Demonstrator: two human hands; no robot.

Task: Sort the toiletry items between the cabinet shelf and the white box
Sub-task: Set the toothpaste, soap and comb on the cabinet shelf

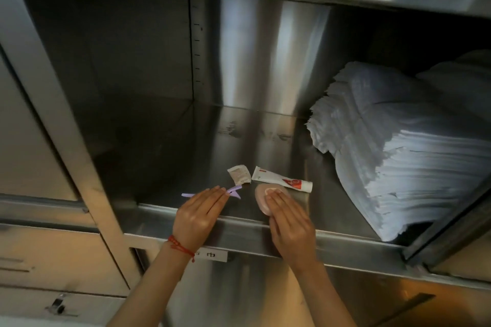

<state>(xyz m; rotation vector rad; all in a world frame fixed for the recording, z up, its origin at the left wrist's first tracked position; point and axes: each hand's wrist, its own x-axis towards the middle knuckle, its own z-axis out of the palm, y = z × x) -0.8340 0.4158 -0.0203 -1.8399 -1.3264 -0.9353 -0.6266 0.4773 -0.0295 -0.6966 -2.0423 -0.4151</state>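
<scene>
left hand [198,216] flat, fingers over purple razor [233,191] | right hand [288,223] flat on pink soap [261,198], grip unclear | tube [281,182], sachet [240,174] just behind on shelf [186,141] | towels [398,146] far right

The cabinet shelf [239,135] is brushed, reflective metal; the toothpaste tube [281,182] glossy plastic; the stacked white sheets [398,156] matt, ragged-edged; the soap [261,199] smooth

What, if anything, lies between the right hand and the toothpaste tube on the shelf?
The pink oval soap lies under the right hand's fingertips, directly in front of the toothpaste tube. Nothing else blocks it.
</scene>
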